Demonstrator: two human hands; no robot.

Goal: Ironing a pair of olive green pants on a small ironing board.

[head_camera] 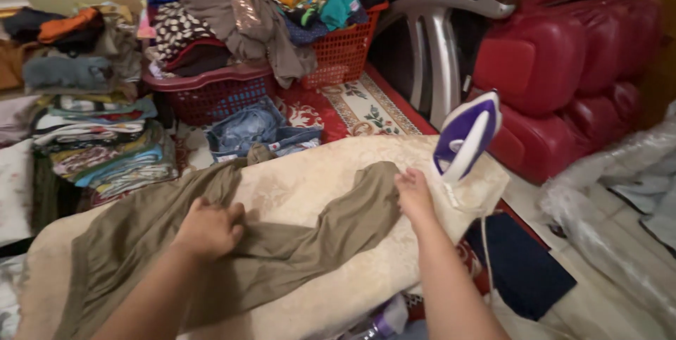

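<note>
An olive-brown pair of trousers (282, 241) lies spread over a cream padded ironing cloth (303, 185). My left hand (210, 227) is bunched on the fabric near the crotch, gripping it. At the end of one trouser leg my right hand (413, 193) pinches the hem. Just to the right of that hand a purple and white iron (466, 136) stands upright on its heel at the cloth's corner, its cord hanging down.
Two red laundry baskets (218, 93) heaped with clothes stand behind, beside a tall stack of folded clothes (98, 128). Folded jeans (253, 132) lie on a patterned rug. Red padded seating (563, 72) is at right, a dark blue cloth (524, 269) on the floor.
</note>
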